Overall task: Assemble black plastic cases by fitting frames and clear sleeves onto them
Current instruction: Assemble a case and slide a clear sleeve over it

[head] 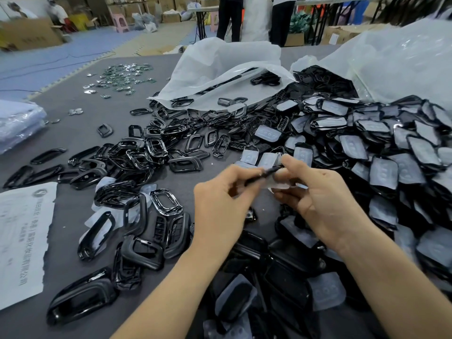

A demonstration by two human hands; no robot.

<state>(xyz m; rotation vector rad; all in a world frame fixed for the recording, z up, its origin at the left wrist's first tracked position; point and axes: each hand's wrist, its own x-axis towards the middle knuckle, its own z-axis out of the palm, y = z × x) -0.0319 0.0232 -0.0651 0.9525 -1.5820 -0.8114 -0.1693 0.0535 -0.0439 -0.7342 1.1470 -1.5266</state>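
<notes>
1. Two bare hands meet above the middle of a grey table (73, 113), forearms reaching in from the bottom edge.
2. The left hand (220, 201) has its fingers curled in. Thumb and fingertips pinch one thin black case part (263, 174), which slants up to the right.
3. The right hand (315, 194) is also curled narrow. It grips one clear sleeve (281, 184) that meets the upper end of the black part. The spot where they join is blurred, so I cannot tell how far one sits inside the other.
4. Loose black frames (137, 157) cover the table left of the hands. There are dozens, overlapping, too many to count.
5. A heap of sleeved cases (391, 162), black with pale clear covers, fills the right side. These too are past counting.
6. Two large translucent plastic bags lie open at the back: one in the centre (220, 62) and one at right (403, 57), both spilling black parts.
7. One white printed sheet (22, 236) lies at the near left edge.
8. A scatter of small shiny parts (122, 77) sits at the far left of the table, too small to count.
9. One stack of folded clear plastic (17, 123) rests at the left edge.
10. Two people stand beyond the table, one (230, 18) beside the other (281, 18), seen from the waist down.
</notes>
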